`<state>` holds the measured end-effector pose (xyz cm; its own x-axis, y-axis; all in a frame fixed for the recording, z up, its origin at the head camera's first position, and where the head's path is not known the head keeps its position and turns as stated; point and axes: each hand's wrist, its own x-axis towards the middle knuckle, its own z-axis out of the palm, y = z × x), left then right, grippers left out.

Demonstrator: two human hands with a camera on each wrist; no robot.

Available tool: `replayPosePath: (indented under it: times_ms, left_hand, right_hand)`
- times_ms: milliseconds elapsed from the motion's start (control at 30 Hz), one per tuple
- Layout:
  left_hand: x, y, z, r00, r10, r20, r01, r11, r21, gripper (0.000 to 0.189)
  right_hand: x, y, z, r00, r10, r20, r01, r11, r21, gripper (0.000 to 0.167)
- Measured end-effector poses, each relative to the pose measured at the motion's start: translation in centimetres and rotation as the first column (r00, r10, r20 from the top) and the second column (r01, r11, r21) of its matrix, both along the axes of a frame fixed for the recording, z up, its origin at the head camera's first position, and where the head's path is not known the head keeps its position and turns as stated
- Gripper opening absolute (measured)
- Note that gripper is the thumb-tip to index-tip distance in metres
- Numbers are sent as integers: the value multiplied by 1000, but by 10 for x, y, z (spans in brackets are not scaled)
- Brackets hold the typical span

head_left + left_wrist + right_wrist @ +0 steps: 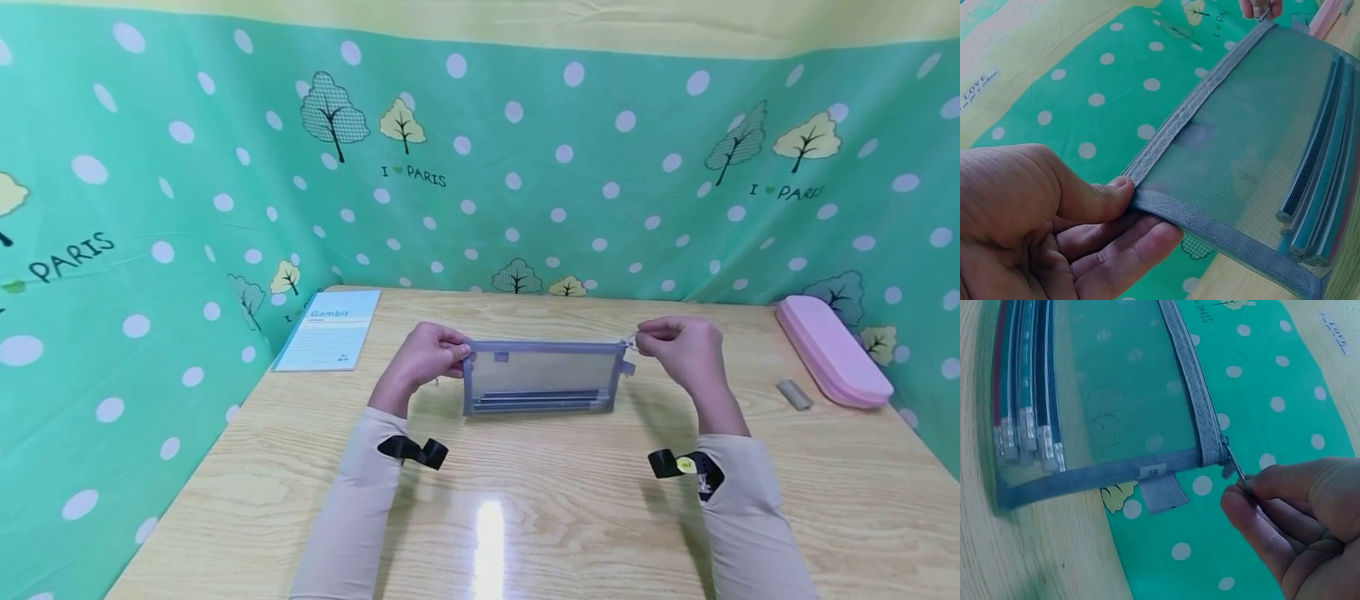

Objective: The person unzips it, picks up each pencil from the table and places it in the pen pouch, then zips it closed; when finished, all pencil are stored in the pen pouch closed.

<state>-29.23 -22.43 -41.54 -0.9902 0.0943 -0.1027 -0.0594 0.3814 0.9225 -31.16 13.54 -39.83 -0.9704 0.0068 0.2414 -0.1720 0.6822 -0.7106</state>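
A see-through grey mesh zipper pouch stands upright over the table between both hands. Several pencils lie along its bottom, their metal and eraser ends showing in the right wrist view. My left hand pinches the pouch's top left corner between thumb and fingers; in the left wrist view the thumb presses on the end of the zipper band. At the opposite top corner my right hand pinches the zipper pull between thumb and forefinger. A small fabric tab sticks out from the pouch's side below it.
On the wooden table, a notebook marked Gambit lies at the back left. A pink pencil case sits at the right, with a small grey eraser-like block beside it. A green dotted curtain hangs behind.
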Motion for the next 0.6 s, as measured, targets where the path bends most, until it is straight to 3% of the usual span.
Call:
replayPosePath:
  times_ms: [267,433,600]
  left_hand:
    - [0,-3,-2,1000,-11,19,10,999,48,28]
    - [1,-2,-8,997,-62,38,62,998,-17,26]
    - [3,2,-15,992,-110,66,117,987,-113,25]
  right_hand:
    - [4,0,1,998,5,67,-7,999,35,23]
    - [7,-2,-1,995,25,99,-35,994,108,21]
    - [4,-3,-1,973,68,219,-100,985,139,23]
